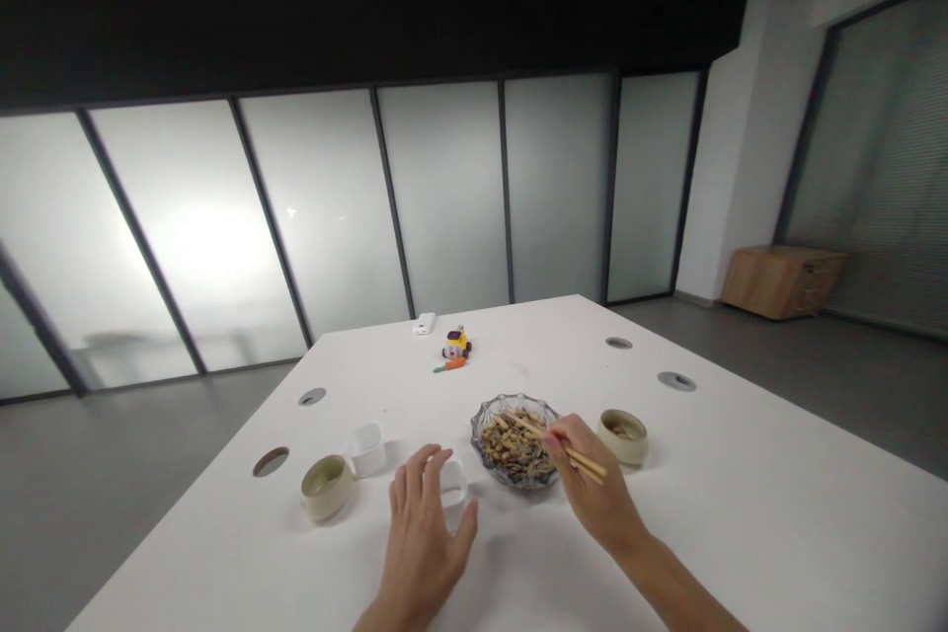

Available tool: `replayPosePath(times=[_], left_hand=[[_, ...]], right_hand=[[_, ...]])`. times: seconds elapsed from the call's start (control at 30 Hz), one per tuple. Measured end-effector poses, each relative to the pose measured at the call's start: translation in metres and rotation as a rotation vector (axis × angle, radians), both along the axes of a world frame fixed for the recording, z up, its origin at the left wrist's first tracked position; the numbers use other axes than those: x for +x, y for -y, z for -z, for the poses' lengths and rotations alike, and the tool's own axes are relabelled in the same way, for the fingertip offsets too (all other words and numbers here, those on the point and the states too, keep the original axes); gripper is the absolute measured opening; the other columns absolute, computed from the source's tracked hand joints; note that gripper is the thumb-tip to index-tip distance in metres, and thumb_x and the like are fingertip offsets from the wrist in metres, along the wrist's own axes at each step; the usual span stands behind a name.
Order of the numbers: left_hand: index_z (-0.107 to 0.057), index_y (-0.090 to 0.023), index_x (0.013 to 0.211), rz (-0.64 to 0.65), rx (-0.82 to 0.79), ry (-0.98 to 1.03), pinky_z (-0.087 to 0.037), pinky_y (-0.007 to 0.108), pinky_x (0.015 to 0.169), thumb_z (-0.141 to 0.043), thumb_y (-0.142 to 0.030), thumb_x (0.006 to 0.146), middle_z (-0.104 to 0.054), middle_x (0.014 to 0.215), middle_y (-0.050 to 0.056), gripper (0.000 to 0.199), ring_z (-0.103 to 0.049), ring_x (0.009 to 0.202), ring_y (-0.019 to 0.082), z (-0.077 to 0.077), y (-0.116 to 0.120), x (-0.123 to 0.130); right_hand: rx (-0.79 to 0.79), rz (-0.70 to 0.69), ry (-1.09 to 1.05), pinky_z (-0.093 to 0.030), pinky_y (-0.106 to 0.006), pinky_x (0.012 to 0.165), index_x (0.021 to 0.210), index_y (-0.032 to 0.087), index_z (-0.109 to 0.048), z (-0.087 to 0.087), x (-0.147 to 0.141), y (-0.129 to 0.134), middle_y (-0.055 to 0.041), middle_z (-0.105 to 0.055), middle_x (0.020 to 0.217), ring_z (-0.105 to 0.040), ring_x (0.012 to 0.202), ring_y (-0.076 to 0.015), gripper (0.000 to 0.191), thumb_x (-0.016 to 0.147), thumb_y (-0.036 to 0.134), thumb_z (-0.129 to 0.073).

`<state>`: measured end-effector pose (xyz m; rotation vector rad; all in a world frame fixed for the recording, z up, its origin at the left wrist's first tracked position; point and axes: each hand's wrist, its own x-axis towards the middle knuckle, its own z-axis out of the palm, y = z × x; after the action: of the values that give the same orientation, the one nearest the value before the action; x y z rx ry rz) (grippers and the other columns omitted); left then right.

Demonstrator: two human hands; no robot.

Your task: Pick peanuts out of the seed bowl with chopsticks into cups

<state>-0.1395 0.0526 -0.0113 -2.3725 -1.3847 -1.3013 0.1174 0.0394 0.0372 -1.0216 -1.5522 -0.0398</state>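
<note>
My right hand (585, 474) is closed around a pair of wooden chopsticks (587, 463). Their tips reach into a clear, fluted glass bowl (480, 444) filled with a mix of peanuts and darker seeds (511, 442). My left hand (422, 523) is open, fingers apart and bent, beside a small white translucent container (453, 482). The hand partly hides that container, and whether the fingers touch it I cannot tell. Right of the glass bowl stands a beige cup (623, 451) with a few small pieces inside.
On the left are another beige cup (326, 504) and a second white container (368, 451). Farther back lie a yellow toy vehicle (457, 344), an orange carrot-shaped item (450, 366) and a white device (425, 324). Round cable holes (676, 381) pierce the white table (548, 563).
</note>
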Motion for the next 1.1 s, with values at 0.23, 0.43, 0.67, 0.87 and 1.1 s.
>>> replayPosePath(times=[0.23,0.43,0.67,0.87,1.1], left_hand=[[-0.027,-0.027,0.156,0.167,-0.165,0.105,-0.037,0.067,0.122,-0.061,-0.020,0.086,-0.030,0.165,0.018,0.078,-0.029,0.157,0.038,0.028,-0.010,0.001],[-0.032,-0.022,0.153,0.217,-0.307,0.231,-0.035,0.061,0.126,-0.061,-0.022,0.083,-0.032,0.162,0.018,0.076,-0.029,0.158,0.036,0.030,-0.015,0.000],[-0.041,-0.017,0.147,0.191,-0.565,0.273,-0.040,0.051,0.122,-0.063,-0.033,0.081,-0.054,0.149,0.018,0.071,-0.049,0.143,0.033,0.015,-0.014,0.004],[-0.043,-0.015,0.146,0.149,-0.668,0.282,-0.038,0.048,0.121,-0.066,-0.034,0.078,-0.059,0.145,0.018,0.075,-0.053,0.139,0.033,0.001,-0.010,0.009],[-0.046,-0.017,0.141,0.141,-0.646,0.359,-0.043,0.046,0.114,-0.065,-0.033,0.082,-0.063,0.135,0.015,0.064,-0.059,0.130,0.031,0.000,-0.008,0.007]], right_hand=[[-0.110,-0.095,-0.013,-0.054,-0.029,0.072,0.091,0.024,-0.068,0.008,-0.001,-0.002,-0.0006,-0.069,0.084,-0.067,0.077,-0.0179,0.025,0.109,0.036,-0.056],[-0.154,-0.113,-0.027,-0.055,-0.030,0.072,0.090,0.024,-0.070,0.012,0.002,-0.002,-0.0021,-0.070,0.085,-0.068,0.077,-0.0190,0.025,0.108,0.037,-0.059],[-0.140,-0.101,-0.044,-0.059,-0.034,0.078,0.091,0.024,-0.076,0.013,0.004,-0.002,-0.0065,-0.075,0.091,-0.072,0.084,-0.0225,0.028,0.107,0.040,-0.059],[-0.228,-0.001,-0.301,-0.065,-0.041,0.074,0.082,0.023,-0.079,0.003,0.016,-0.006,-0.0080,-0.076,0.082,-0.074,0.076,-0.0250,0.040,0.097,0.058,-0.069],[-0.357,-0.205,-1.026,-0.073,-0.046,0.083,0.073,0.019,-0.077,0.001,0.034,-0.018,-0.0048,-0.077,0.084,-0.078,0.083,-0.0251,0.044,0.067,0.058,-0.097]])
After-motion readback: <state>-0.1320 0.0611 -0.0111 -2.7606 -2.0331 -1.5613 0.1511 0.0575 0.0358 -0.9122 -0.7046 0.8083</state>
